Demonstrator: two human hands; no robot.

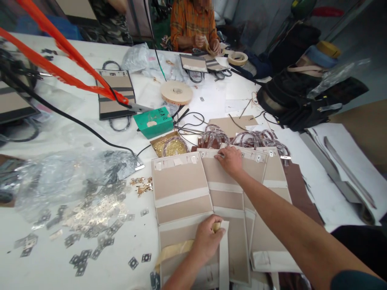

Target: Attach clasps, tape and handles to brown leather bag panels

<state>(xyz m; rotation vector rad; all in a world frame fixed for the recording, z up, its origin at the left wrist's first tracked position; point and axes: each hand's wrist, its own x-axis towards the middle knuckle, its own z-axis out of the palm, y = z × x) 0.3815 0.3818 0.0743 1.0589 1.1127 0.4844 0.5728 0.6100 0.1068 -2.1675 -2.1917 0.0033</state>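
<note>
Several beige bag panels (181, 179) with pale tape bands overlap in front of me. My left hand (208, 237) is closed over the lower part of the left panels, with a pale tape strip (224, 253) at its thumb and fingers. A yellowish tape strip (177, 249) runs out from beneath that hand to the left. At the top edge of the middle panel, my right hand (231, 161) has its fingers pressed together against the surface. Whatever is under those fingertips is hidden. Wrapped brown handles (213, 137) lie just beyond it.
Metal plates (96, 213) are scattered at left, beside gold clips (142, 186). A box of gold fittings (157, 147), a green box (153, 122) and a tape roll (177, 92) stand behind. An orange strap (60, 44) hangs across. A co-worker (193, 28) sits opposite.
</note>
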